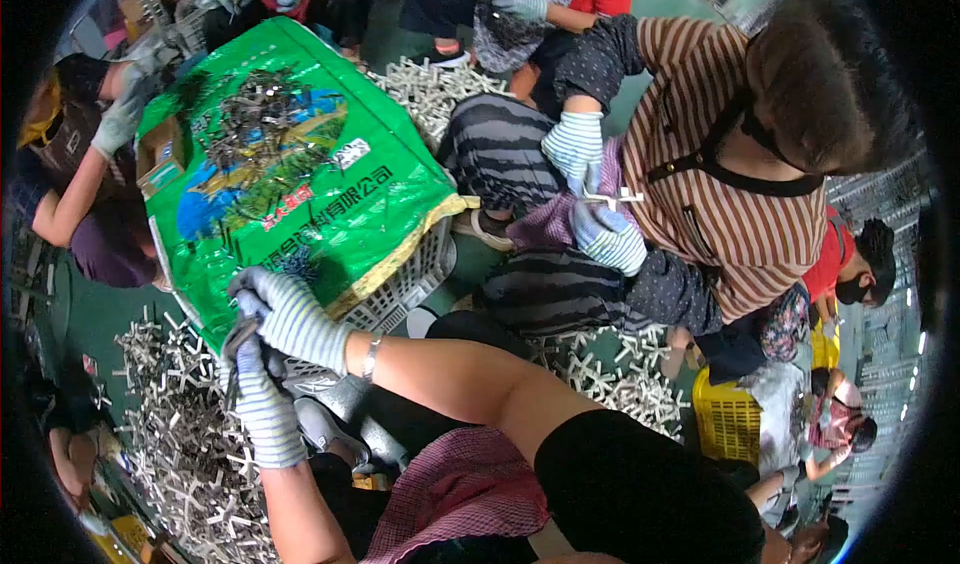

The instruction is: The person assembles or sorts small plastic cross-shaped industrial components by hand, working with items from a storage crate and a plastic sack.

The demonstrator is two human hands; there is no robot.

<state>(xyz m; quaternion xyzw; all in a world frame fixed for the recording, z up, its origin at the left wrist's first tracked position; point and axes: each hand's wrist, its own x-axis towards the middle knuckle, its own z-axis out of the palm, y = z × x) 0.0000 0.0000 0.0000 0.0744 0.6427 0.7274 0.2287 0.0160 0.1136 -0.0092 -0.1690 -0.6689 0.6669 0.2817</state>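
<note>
My left hand [265,409] and my right hand [300,319] wear white gloves with blue-grey stripes and dark fingertips. They meet over the near left corner of a green printed sack [400,164]. Both sets of fingers are closed close together. Whatever they hold is too small and dark to make out. A small cluster of dark bluish pieces [295,262] lies on the sack just beyond my right hand. Farther back on it is a heap of small dark metal pieces [255,119]. The sack is spread over a white plastic crate [405,274].
Below my left hand, a large pile of white branched parts [180,444] covers the floor. More white parts [625,379] lie at right and behind the sack. A co-worker in stripes holds a white part [618,197]. A cardboard box [160,154] sits on the sack's left edge; yellow crates [728,414] stand right.
</note>
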